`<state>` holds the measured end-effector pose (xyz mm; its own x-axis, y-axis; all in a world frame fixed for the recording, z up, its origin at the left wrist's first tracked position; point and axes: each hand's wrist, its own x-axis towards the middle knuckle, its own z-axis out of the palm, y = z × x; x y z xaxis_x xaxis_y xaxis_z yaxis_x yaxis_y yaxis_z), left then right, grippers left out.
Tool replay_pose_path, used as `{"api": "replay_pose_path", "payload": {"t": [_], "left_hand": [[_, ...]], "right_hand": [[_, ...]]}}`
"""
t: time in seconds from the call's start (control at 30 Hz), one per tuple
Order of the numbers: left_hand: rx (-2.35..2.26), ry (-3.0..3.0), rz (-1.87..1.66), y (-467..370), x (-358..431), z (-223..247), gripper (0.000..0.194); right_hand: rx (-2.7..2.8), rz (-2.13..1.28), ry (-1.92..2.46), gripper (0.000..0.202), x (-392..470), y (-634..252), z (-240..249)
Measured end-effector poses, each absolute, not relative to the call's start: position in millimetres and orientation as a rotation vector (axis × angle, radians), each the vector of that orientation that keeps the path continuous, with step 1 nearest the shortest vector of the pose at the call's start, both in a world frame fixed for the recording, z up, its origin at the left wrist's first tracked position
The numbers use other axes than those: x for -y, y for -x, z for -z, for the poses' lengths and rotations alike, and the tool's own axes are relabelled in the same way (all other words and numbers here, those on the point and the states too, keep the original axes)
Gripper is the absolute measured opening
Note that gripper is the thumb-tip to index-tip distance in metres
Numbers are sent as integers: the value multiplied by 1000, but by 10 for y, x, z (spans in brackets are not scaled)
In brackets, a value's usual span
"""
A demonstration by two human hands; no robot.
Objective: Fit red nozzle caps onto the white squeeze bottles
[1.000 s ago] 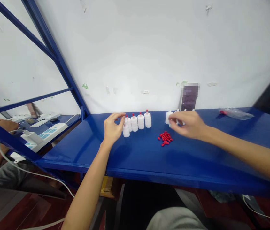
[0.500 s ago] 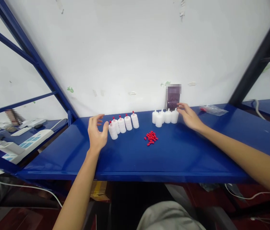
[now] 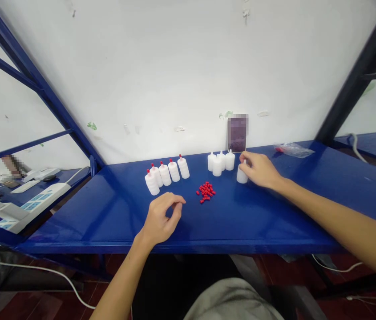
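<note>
Bottles, white and narrow-necked, stand on the blue table in two sets. Nearest is the left hand, at the front of the table, thumb and forefinger curled with only a slight gap between their tips; nothing shows in it, though something small could be hidden. Beyond lie loose red caps, heaped between the sets — probably to be within reach of either hand. The right hand has thumb and fingers closed about the neck of a lone bottle, likely because that slim top is easy to pinch; the grip hides part of it. Farther back, four uncapped bottles cluster, one partly hidden, while five capped bottles form a slanting row at left, seemingly to keep the kinds apart. Last come a clear bag, its red contents hard to make out, and a dark panel by the wall — blurred past reading.
</note>
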<state>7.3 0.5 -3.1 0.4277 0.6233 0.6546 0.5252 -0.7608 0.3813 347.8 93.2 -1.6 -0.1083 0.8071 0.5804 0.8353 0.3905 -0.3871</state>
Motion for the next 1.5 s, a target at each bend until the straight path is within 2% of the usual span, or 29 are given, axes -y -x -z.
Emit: {"api": "replay_pose_path", "payload": {"t": [0.27, 0.47, 0.5, 0.63, 0.83, 0.97, 1.13, 1.3, 1.43, 1.5], "left_hand": [[-1096, -2476, -843, -114, 118, 61, 20], [-1076, -2344, -735, -212, 217, 28, 73], [-1051, -2303, -756, -215, 216, 21, 71], [-1075, -2097, -801, -169, 164, -1, 36], [-1104, -1770, -809, -52, 92, 15, 31], [-980, -1651, -829, -111, 115, 23, 18], [-953, -1638, -868, -173, 139, 29, 23], [-903, -1561, -961, -134, 98, 89, 37], [-967, -1543, -939, -154, 90, 99, 25], [-953, -1532, -946, -171, 106, 88, 27]], "right_hand": [[2273, -155, 678, 10, -405, -2982, -38], [2261, -336, 370, 16, -122, -2408, 44], [2262, -378, 348, 21, -110, -2336, 54], [2251, -432, 362, 34, -177, -2299, 36], [2117, -112, 763, 18, -607, -2769, -43], [2134, -137, 953, 16, -806, -2908, -18], [2359, -311, 986, 12, -793, -2863, -2], [2502, -323, 912, 12, -621, -2764, -59], [2627, -186, 840, 27, -491, -2662, -67], [2678, -119, 815, 27, -468, -2629, -43]]}}
